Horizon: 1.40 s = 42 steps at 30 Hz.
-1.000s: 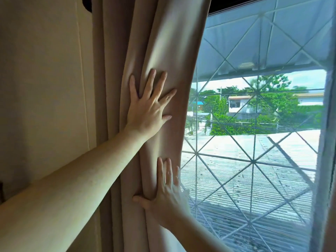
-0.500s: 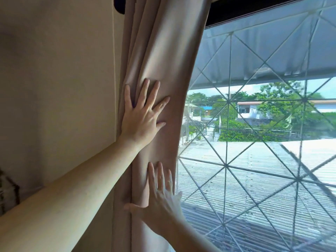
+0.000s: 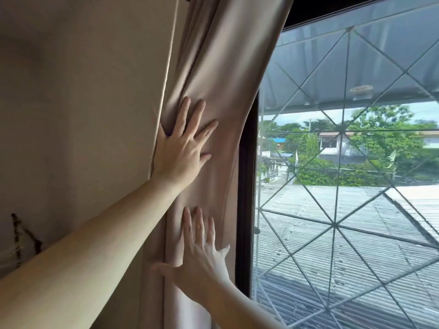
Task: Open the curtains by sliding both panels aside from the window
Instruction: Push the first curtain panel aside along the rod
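Note:
A beige curtain panel (image 3: 228, 67) hangs bunched in folds at the left side of the window (image 3: 344, 210). My left hand (image 3: 183, 148) lies flat on the folds at mid height, fingers spread, pressing the cloth toward the wall. My right hand (image 3: 202, 255) lies flat on the same panel lower down, fingers together and pointing up, thumb out to the left. Neither hand grips the cloth. The dark window frame (image 3: 245, 210) shows just right of the curtain's edge. Only this one panel is in view.
A plain beige wall (image 3: 83, 115) fills the left side. Behind the glass runs a metal grille of crossing bars (image 3: 335, 224), with a corrugated roof, an awning, trees and houses outside. A dark thin object (image 3: 21, 236) sits low on the left wall.
The curtain has been pushed further left and the dark window frame beside it is now uncovered. Both hands stay flat on the cloth; the view has shifted left.

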Each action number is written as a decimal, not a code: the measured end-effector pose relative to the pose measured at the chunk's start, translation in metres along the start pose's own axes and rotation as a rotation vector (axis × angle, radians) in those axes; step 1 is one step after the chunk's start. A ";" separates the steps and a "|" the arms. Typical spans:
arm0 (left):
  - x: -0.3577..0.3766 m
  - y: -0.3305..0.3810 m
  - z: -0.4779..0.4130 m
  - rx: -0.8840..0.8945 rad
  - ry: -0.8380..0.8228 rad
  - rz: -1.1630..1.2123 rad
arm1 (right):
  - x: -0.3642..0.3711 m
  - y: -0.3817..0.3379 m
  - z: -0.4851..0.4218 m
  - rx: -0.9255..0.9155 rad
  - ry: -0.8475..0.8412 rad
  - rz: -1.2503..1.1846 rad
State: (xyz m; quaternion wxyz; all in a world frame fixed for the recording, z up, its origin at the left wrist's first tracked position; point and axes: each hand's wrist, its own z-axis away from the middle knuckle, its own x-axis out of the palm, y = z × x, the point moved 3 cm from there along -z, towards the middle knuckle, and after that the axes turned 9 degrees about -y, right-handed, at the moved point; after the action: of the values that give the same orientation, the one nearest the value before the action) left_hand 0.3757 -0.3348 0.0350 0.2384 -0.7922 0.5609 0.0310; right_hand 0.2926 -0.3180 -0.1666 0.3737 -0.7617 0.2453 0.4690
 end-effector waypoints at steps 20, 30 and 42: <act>-0.007 0.024 0.022 -0.034 0.036 0.086 | 0.011 0.020 0.034 0.034 0.022 0.053; -0.059 0.089 0.036 -0.057 -0.015 0.181 | -0.022 0.063 0.118 0.105 0.023 0.130; -0.152 0.163 0.048 -0.074 0.037 0.350 | -0.065 0.115 0.243 0.191 0.081 0.244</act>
State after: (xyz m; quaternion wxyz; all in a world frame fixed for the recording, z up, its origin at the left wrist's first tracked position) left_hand 0.1830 -0.2242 -0.0151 0.1898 -0.6912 0.6930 0.0779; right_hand 0.0524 -0.1914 -0.2156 0.3744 -0.7056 0.3945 0.4542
